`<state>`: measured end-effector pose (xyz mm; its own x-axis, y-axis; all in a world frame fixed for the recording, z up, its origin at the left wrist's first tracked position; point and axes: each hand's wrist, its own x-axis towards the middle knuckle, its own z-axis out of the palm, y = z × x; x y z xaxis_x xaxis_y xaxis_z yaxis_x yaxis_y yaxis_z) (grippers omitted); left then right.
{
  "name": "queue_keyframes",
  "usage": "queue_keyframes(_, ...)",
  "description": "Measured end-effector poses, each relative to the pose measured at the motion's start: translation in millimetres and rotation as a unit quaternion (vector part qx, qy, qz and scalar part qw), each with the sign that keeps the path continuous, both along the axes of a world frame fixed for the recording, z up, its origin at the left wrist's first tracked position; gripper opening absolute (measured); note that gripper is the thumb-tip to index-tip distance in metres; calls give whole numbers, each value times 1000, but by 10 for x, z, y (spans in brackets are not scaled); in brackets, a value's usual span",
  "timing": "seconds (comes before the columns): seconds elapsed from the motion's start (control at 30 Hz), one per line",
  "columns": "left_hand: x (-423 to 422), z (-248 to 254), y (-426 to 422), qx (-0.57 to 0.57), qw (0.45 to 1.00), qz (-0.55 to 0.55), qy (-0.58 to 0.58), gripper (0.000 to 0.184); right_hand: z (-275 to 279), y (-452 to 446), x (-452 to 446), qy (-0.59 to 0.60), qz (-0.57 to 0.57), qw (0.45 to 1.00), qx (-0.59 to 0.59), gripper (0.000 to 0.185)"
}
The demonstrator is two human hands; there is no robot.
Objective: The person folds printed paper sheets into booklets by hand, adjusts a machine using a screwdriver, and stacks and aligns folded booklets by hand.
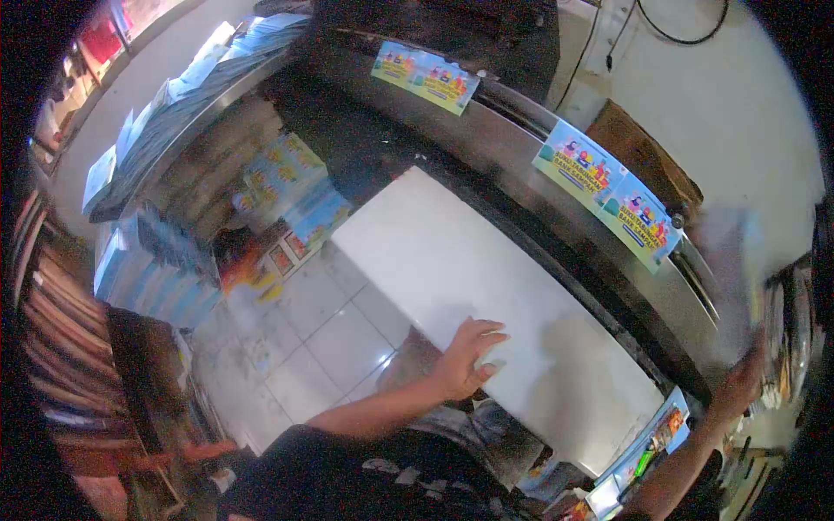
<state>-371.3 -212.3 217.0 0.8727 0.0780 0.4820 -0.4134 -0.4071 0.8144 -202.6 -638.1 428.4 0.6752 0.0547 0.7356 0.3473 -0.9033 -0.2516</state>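
Note:
My left hand (472, 358) is at the near edge of a long white tabletop (452, 252), its fingers loosely curved and apart, with nothing in them. At the far right, my right hand (740, 378) is smeared by motion. A pale, blurred sheet (737, 273) rises from it, and its print cannot be read. Colourful printed sheets (605, 193) with "Buku Tabungan Bank Sampah" lettering lie along the metal ledge beyond the table. Another such sheet (424, 76) lies farther left on that ledge.
Stacks of printed sheets (291, 187) and bluish bundles (156, 269) stand at the left. More papers line a dark shelf (195, 108). Printed items and a green object (644, 463) sit at the table's near right corner. Tiled floor (326, 347) shows below.

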Motion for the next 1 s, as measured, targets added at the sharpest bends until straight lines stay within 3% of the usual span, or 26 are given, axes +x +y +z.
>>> queue_keyframes(0.03, -1, -1, -9, 20, 1000, 2, -4, 53, 346, 148, 37, -115, -65, 966, -222, 48)
queue_keyframes(0.13, -2, 24, -5, 47, 999, 7, -12, 51, -82, -284, 604, -58, -27, 986, -151, 49)
queue_keyframes(0.2, 0, 20, 14, 52, 998, 14, -13, 50, -640, -319, 697, 52, -30, 982, -178, 48)
queue_keyframes(0.23, 1, -14, -17, 48, 999, 15, -15, 49, -965, -490, 744, 169, 39, 979, -107, 42)
queue_keyframes(0.3, 16, -27, -62, 42, 999, 16, -18, 47, -1245, -308, 463, 151, -22, 945, -289, 46)
queue_keyframes(0.37, 15, 5, -59, 44, 999, 12, -18, 45, -1430, -149, 251, 129, -32, 957, -260, 40)
queue_keyframes(0.43, -15, 62, -44, 51, 999, 2, -8, 45, -1521, 27, 1, 297, 5, 941, -160, 35)
queue_keyframes(0.53, -32, 60, 73, 50, 999, -6, -3, 44, -1603, 477, -267, 320, 25, 937, -137, 32)
queue_keyframes(0.7, -80, 54, 410, 31, 1000, 2, 1, 45, -1851, 982, -278, 276, 40, 956, -86, 36)
queue_keyframes(0.77, 20, -108, -50, 46, 999, -5, -28, 45, -2089, 509, -151, 263, -5, 962, -75, 37)
queue_keyframes(1.0, -32, -87, -12, 48, 999, -10, -7, 46, -2006, 647, -226, 280, -49, 958, -40, 43)
